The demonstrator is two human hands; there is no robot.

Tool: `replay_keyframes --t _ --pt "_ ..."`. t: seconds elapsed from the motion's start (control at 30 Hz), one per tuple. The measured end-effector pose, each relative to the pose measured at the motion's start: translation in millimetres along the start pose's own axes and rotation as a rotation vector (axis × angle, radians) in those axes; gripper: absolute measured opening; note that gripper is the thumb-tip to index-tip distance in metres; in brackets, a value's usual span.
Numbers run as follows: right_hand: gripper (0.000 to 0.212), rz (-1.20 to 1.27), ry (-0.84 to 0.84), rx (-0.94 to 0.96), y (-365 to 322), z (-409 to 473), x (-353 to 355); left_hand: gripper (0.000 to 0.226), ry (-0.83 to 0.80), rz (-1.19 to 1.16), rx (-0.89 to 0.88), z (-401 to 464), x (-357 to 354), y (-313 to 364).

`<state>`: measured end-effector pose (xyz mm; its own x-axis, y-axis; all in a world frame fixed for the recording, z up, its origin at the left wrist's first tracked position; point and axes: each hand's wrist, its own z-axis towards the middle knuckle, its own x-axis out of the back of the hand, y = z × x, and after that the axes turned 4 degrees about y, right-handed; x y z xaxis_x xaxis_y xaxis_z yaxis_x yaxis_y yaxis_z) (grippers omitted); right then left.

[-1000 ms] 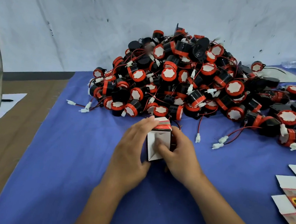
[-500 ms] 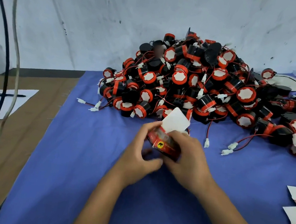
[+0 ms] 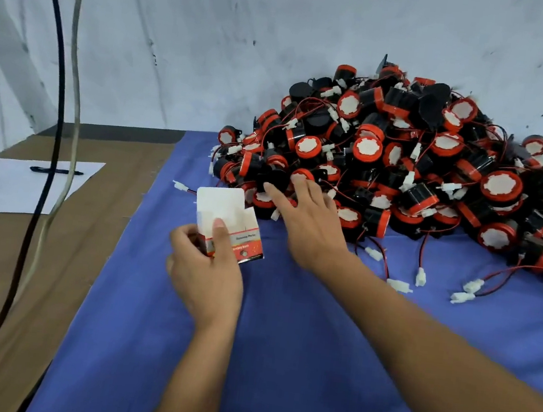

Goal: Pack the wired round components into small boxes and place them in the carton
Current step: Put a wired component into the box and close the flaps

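Now, handling: we judge each round component (image 3: 368, 148) light, rigid plastic; its thin wires snag neighbours, so we grip the body.
Pile: heaped on the blue tabletop (image 3: 279, 345), against the wall.
Small box (image 3: 226, 224): thin card, crushable, flap up; our left hand (image 3: 207, 266) pinches its sides.
Right hand (image 3: 309, 221): fingers spread, empty, reaching the pile's near edge.
Change: half a second ago both hands gripped the box; the right has let go.

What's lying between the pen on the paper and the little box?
In the head view, between pen and small box: white paper, brown tabletop, hanging cables, blue cloth's edge.
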<state>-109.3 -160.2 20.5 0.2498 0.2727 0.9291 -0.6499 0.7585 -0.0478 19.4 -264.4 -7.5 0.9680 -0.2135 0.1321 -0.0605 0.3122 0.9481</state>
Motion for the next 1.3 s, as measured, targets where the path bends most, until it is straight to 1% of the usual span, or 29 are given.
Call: replay_keyframes --t 0.03,0.07,0.13,0.2,0.23,0.27,0.33,0.37,0.43,0.47,0.5,0.53,0.6,0.63,0.7,0.73,0.77,0.8,0.87,0.9,0.93,0.97,1.03,1.1,1.17,1.2,1.23,1.3 --pt "0.087 -0.062 -0.060 0.022 1 8 -4 0.030 -0.003 -0.002 -0.017 1 0 1" --pt "0.079 -0.110 -0.094 0.029 0 14 -7 0.031 0.001 -0.008 -0.023 1 -1 1" --pt "0.052 -0.150 -0.102 0.006 -5 19 -5 0.031 0.019 -0.021 -0.014 3 0 1" --pt "0.031 -0.179 -0.129 0.016 -11 14 2 0.030 0.034 -0.045 0.025 4 0 0" --pt "0.025 -0.187 -0.133 0.041 -12 8 7 0.030 0.049 -0.058 0.038 4 0 0" --pt "0.024 -0.159 -0.129 0.060 -9 -1 12 0.029 0.063 -0.071 0.050 4 0 1" --pt "0.029 -0.008 -0.101 0.026 -1 -27 26 0.029 0.073 -0.089 0.071 4 -2 1" --pt "0.030 0.100 -0.052 -0.024 3 -42 32 0.029 0.065 -0.089 0.074 3 -3 1" --pt "0.023 0.340 0.091 -0.190 13 -75 41 0.029 0.036 -0.076 0.062 -1 -5 3" --pt "0.021 0.446 0.125 -0.280 17 -89 42 0.029 0.017 -0.066 0.047 -3 -5 4" --pt "0.021 0.529 0.113 -0.344 22 -102 42 0.028 -0.009 -0.060 0.027 -7 -6 5" --pt "0.024 0.591 0.075 -0.376 26 -114 41 0.028 -0.040 -0.059 0.009 -10 -7 6" --pt "0.038 0.641 0.010 -0.342 35 -134 40 0.030 -0.113 -0.065 -0.011 -15 -9 6" --pt "0.053 0.630 -0.031 -0.297 39 -140 40 0.031 -0.148 -0.070 -0.012 -17 -10 6" --pt "0.100 0.545 -0.106 -0.249 43 -147 39 0.032 -0.204 -0.080 -0.020 -21 -12 7" --pt "0.112 0.473 -0.111 -0.240 42 -149 36 0.032 -0.228 -0.085 -0.027 -23 -13 7" --pt "0.112 0.409 -0.089 -0.232 40 -149 32 0.032 -0.249 -0.096 -0.033 -24 -13 8" --pt "0.106 0.363 -0.058 -0.213 37 -148 28 0.032 -0.264 -0.109 -0.038 -25 -12 8" --pt "0.086 0.355 -0.006 -0.146 33 -145 22 0.032 -0.281 -0.126 -0.046 -26 -12 8" --pt "0.080 0.380 0.011 -0.122 32 -144 21 0.031 -0.287 -0.135 -0.043 -26 -12 8" --pt "0.080 0.401 0.028 -0.099 33 -143 21 0.030 -0.295 -0.146 -0.032 -26 -12 7" --pt "0.085 0.405 0.049 -0.064 33 -143 22 0.026 -0.304 -0.158 -0.011 -27 -13 7" --pt "0.091 0.404 0.064 0.049 33 -142 26 0.019 -0.318 -0.196 0.059 -28 -15 6" --pt "0.083 0.394 0.026 0.171 31 -140 29 0.020 -0.271 -0.230 0.123 -27 -18 5" --pt "0.070 0.413 -0.007 0.206 30 -140 33 0.027 -0.154 -0.254 0.164 -23 -18 2" --pt "0.069 0.415 -0.016 0.188 29 -140 35 0.029 -0.100 -0.270 0.180 -20 -17 2" --pt "0.075 0.394 -0.030 0.158 29 -141 37 0.029 -0.069 -0.291 0.190 -18 -16 2" --pt "0.093 0.319 -0.093 0.113 28 -143 42 0.026 -0.067 -0.336 0.187 -16 -15 3"
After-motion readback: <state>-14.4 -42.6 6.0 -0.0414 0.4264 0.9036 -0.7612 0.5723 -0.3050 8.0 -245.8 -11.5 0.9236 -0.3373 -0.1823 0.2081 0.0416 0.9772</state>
